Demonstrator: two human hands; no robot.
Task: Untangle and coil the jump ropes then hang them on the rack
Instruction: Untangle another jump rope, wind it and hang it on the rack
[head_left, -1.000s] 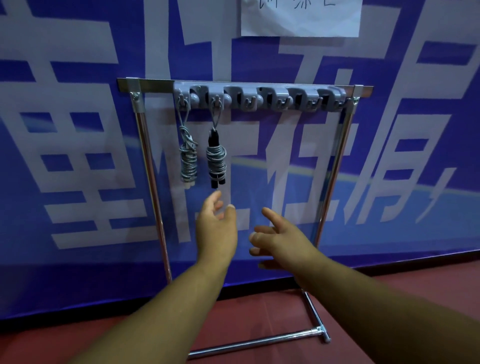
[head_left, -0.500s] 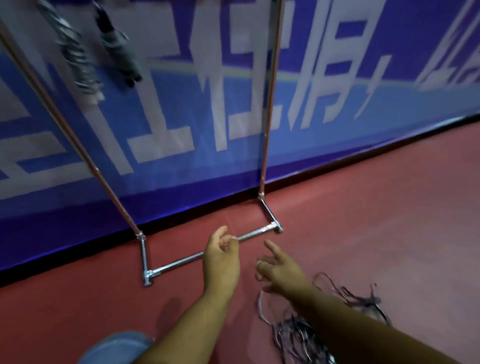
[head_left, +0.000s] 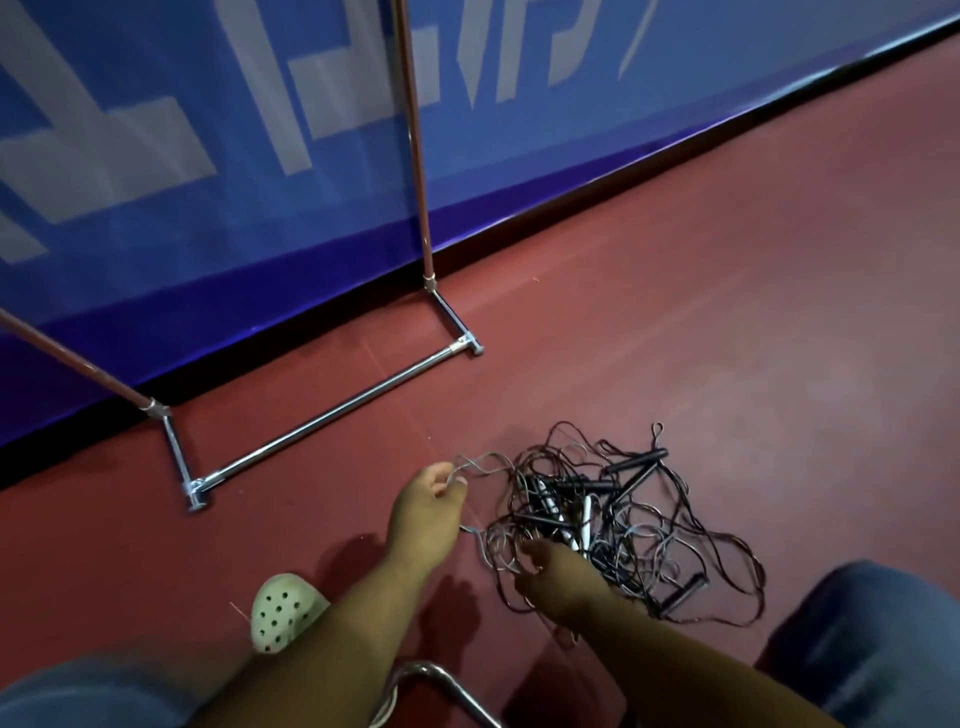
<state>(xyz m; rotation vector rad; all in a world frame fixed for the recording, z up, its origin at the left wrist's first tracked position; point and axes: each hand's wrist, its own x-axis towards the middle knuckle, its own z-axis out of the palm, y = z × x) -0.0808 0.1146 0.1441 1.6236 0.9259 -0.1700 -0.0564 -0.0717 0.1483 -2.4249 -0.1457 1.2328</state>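
Note:
A tangled heap of jump ropes (head_left: 639, 525) lies on the red floor, thin black and grey cords with black and white handles mixed in. My left hand (head_left: 423, 512) is at the heap's left edge and pinches a grey cord loop between thumb and fingers. My right hand (head_left: 558, 571) reaches into the near side of the heap, its fingers curled among the cords; what it holds is hidden. The metal rack's base bar (head_left: 332, 410) and two uprights stand against the blue banner; the hooks at its top are out of view.
The blue banner wall (head_left: 260, 156) runs along the back. My knees in jeans show at bottom left and bottom right (head_left: 878, 639), with a pale green clog (head_left: 283, 608) on the floor. A chrome tube (head_left: 441, 686) curves at the bottom edge.
My view dropped from the rack's hooks to the floor. Both hands came down from in front of the hung ropes to the tangled heap, and the left took hold of a grey loop.

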